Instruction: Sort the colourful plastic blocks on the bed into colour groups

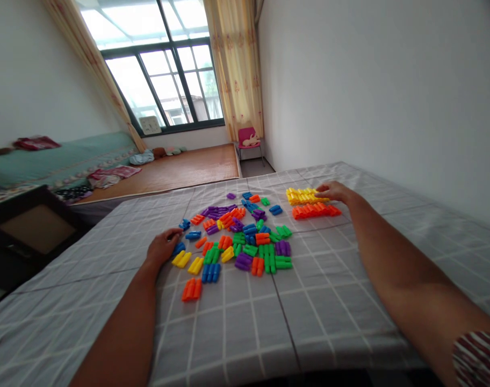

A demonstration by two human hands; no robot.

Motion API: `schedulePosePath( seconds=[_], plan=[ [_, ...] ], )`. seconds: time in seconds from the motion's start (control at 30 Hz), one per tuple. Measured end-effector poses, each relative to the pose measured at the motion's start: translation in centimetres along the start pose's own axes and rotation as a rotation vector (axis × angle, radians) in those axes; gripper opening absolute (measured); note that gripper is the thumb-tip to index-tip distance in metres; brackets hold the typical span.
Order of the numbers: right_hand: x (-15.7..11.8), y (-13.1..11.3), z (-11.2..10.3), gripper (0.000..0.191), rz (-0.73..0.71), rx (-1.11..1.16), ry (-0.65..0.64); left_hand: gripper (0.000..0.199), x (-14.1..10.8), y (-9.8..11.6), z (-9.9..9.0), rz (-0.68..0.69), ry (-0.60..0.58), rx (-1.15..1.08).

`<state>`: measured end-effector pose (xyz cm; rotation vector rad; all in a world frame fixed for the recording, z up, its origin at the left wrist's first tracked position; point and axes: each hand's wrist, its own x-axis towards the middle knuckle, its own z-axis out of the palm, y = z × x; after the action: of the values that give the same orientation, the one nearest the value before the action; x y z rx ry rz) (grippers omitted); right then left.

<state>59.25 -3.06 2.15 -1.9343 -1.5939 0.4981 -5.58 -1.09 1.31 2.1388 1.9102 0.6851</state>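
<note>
My left hand (163, 247) rests at the left edge of a loose spread of plastic building blocks, its fingers loosely bent and nothing visible in them. Beside its thumb side lies a blue block (178, 249), and another blue block (184, 224) is just past the fingertips. At the right, my right hand (332, 191) has its fingers closed on the near-right end of a row of yellow blocks (301, 196); the fingers partly hide that end. A row of orange blocks (315, 211) lies parallel, right in front of the yellow row.
Several green (269, 258), purple (243, 262), orange and blue blocks lie scattered mid-bed on a grey checked cloth (237, 333). Beyond are a low bed with a brown mat (196, 164), a pink chair (247, 134) and a window. A dark cabinet (31, 236) stands left; a white wall is right.
</note>
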Motion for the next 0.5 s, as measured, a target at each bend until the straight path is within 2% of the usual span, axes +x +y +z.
schedulePosePath(
  seconds=[0.2,0.33,0.43,0.5],
  plan=[
    [0.0,-0.2,0.3,0.036,0.018,0.007,-0.007,0.036,0.2,-0.4,0.2,0.008,-0.001,0.02],
    [-1.5,-1.3,-0.4,0.032,-0.058,-0.065,0.024,0.037,0.0,-0.3,0.3,0.006,-0.014,0.046],
    [-2.6,-4.6,-0.9,0.033,-0.125,-0.147,0.126,0.035,-0.3,0.2,0.3,-0.002,-0.01,0.04],
    [-3.2,-8.4,-0.2,0.034,-0.227,-0.192,0.167,0.033,-0.5,0.4,0.3,-0.007,-0.006,0.033]
  ],
)
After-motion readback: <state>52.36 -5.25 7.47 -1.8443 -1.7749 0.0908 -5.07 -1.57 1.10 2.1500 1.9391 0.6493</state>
